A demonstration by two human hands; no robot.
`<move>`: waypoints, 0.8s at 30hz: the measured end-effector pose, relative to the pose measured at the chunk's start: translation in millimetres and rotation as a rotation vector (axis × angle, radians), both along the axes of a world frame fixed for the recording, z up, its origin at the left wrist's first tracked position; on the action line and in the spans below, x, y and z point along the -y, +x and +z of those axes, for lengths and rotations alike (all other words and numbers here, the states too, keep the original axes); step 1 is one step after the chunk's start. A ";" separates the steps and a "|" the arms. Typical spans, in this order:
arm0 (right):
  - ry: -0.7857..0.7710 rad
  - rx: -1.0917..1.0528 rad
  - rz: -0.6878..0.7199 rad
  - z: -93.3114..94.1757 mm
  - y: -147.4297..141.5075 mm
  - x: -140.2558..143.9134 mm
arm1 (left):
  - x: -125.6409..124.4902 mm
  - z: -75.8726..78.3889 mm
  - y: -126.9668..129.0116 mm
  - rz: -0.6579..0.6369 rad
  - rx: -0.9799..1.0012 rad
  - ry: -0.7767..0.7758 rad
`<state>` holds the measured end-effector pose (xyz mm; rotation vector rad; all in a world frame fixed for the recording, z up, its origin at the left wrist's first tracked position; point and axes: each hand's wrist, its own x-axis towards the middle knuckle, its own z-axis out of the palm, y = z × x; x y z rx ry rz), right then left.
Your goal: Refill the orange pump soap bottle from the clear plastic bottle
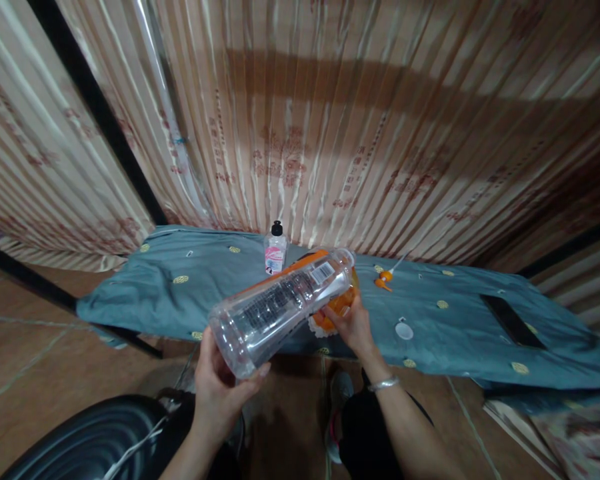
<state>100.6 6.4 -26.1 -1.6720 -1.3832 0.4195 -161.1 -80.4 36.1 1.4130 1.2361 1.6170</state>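
Note:
My left hand (219,390) grips the base of a large clear plastic bottle (280,303) with a black-printed label, held tilted with its open neck pointing up and to the right. My right hand (353,327) holds an orange bottle or container (337,303) with a white frilled edge, right under the clear bottle's neck, over the blue-grey cloth (180,293) that covers a low table. An orange pump nozzle (384,280) lies on the cloth just right of the bottles. A round white cap (404,330) lies on the cloth near my right wrist.
A small clear bottle with a black cap and pink label (275,252) stands at the back of the cloth. A dark flat object (511,321) lies at the right. A striped curtain (330,133) hangs behind. A black rounded object (85,440) sits at lower left on the tiled floor.

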 end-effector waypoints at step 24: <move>-0.008 0.032 0.016 0.7 2.4 -1.2 | 6.4 15.7 20.2 0.128 0.186 -0.092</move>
